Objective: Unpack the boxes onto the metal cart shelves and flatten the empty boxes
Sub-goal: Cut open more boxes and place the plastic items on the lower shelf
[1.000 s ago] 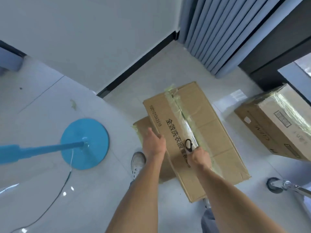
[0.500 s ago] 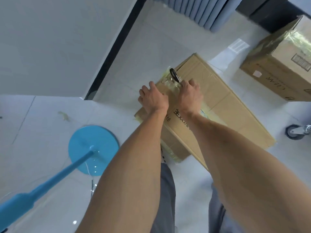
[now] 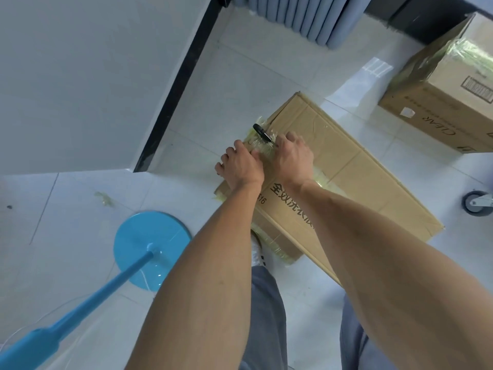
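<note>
box being opened: brown cardboard box (image 3: 344, 166) lying on the white tiled floor (image 3: 240, 76), long side running away to the right, black printed characters along the near edge, yellowish clear tape bunched up at the far left corner right where both hands meet
scissors: black-handled scissors (image 3: 262, 132) poking out past the right hand, sitting over the taped corner; blades mostly hidden, so can't tell how far in
right grip: right hand (image 3: 293, 156) curled round the scissors, knuckles up, resting on top of the box
left grip: left hand (image 3: 241, 166) just beside the right one, fingers bent down over the box's left edge and the crumpled tape, clamping it
under the box: looks like a second piece of taped cardboard (image 3: 277, 241) sticking out below the near left edge, can't tell if separate box or a flap
shoe: white shoe (image 3: 258, 249) touching that lower cardboard, grey trouser legs below
second box: another sealed cardboard box (image 3: 442, 102) well apart at the upper right, tape across the top, barcode label, "CLEAR" on the side
cart bit: one grey caster wheel (image 3: 476, 202) at the right edge
other stuff: blue round stand base (image 3: 152, 249) with blue pole on the left, tape scrap (image 3: 104, 197) on the floor near it, blue-grey curtain (image 3: 301, 14) at the top
</note>
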